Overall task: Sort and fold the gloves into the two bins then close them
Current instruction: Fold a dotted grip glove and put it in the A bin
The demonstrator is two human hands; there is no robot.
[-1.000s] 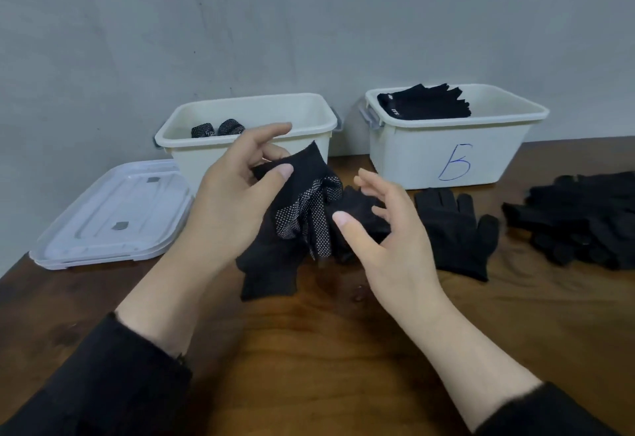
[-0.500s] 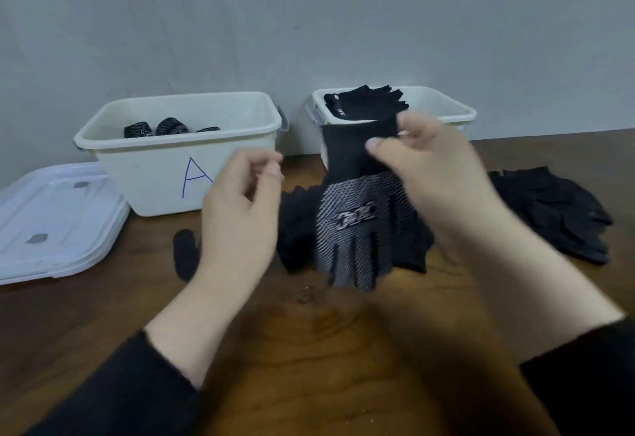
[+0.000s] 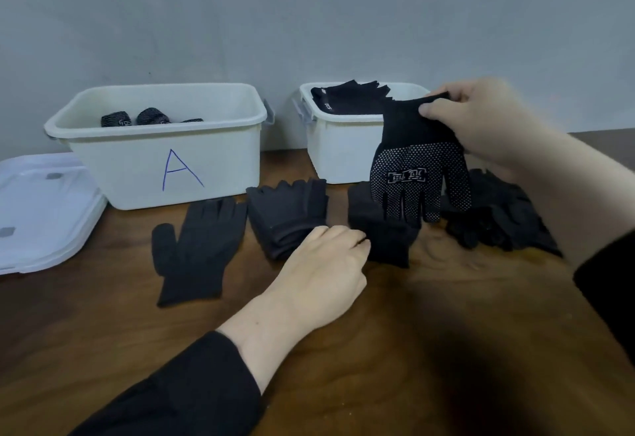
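My right hand [image 3: 488, 122] pinches the cuff of a black dotted glove [image 3: 419, 177], which hangs fingers down in front of the right white bin [image 3: 340, 147]. My left hand [image 3: 323, 263] is low on the wooden table, and its curled fingers close on the edge of a plain black glove [image 3: 381, 232] lying under the hanging one. Bin A [image 3: 165, 147] at the left holds rolled dotted gloves [image 3: 117, 119]. The right bin holds folded plain black gloves [image 3: 347, 98].
Two white lids [image 3: 41, 215] lie stacked at the far left. One plain glove [image 3: 196, 246] lies flat before bin A, beside a stack of fingerless gloves [image 3: 285, 215]. A loose pile of black gloves [image 3: 498, 219] sits at the right, partly behind my right arm.
My right hand carried the dotted glove rightward by its cuff. My left hand dropped from the air to the plain black glove on the table. The view shifted left.
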